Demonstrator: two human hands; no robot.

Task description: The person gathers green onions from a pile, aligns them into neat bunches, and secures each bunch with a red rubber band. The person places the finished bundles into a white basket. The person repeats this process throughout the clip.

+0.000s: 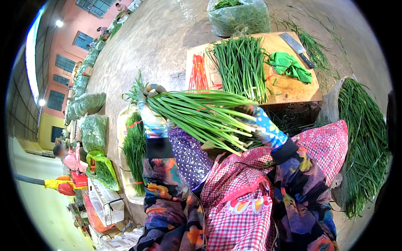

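A loose bunch of garlic chives (194, 111) lies across the front of my body, above my lap. My left hand (152, 105), in a patterned glove, is closed around its leafy end. At the pale stem ends is my right hand (260, 125), also gloved; its fingers are blurred and partly behind the stems, which they grip. Beyond the held bunch, a thick pile of garlic chives (240, 67) rests on a wooden board (290, 92). Red ties (198, 73) lie left of that pile.
A cleaver (295, 47) and a green cloth (290, 66) lie on the board's right side. Tied bundles (133, 150) fill a pale tray (121, 125) at left. A large heap of greens (364, 147) stands at right, a filled plastic bag (240, 18) behind the board. Several people are far left.
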